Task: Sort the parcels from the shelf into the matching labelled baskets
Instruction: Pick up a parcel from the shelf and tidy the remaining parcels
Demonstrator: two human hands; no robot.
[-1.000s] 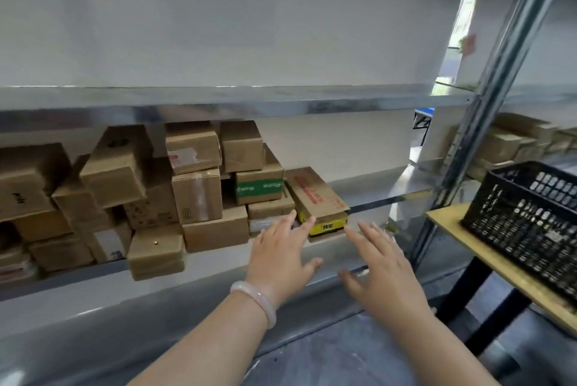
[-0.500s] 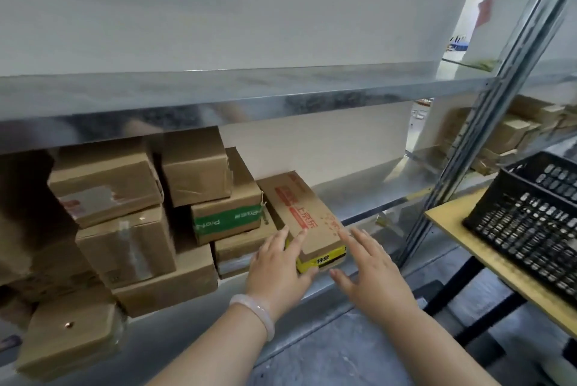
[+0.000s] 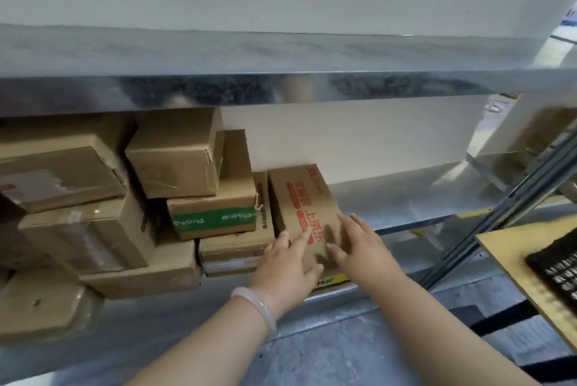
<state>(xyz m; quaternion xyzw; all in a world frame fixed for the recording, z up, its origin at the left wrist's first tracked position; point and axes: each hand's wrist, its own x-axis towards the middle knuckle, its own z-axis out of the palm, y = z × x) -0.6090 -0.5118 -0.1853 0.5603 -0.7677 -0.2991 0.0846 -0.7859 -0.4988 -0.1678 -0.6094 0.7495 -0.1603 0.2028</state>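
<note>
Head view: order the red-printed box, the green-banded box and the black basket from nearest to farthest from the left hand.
1. Red-printed box: the left hand rests on it.
2. Green-banded box: just left of the hand, in the stack.
3. Black basket: far right, off the shelf.

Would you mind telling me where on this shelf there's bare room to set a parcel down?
Free: the shelf board between the red-printed box and the metal upright. Crowded: left of that box, stacked parcels fill the shelf.
</note>
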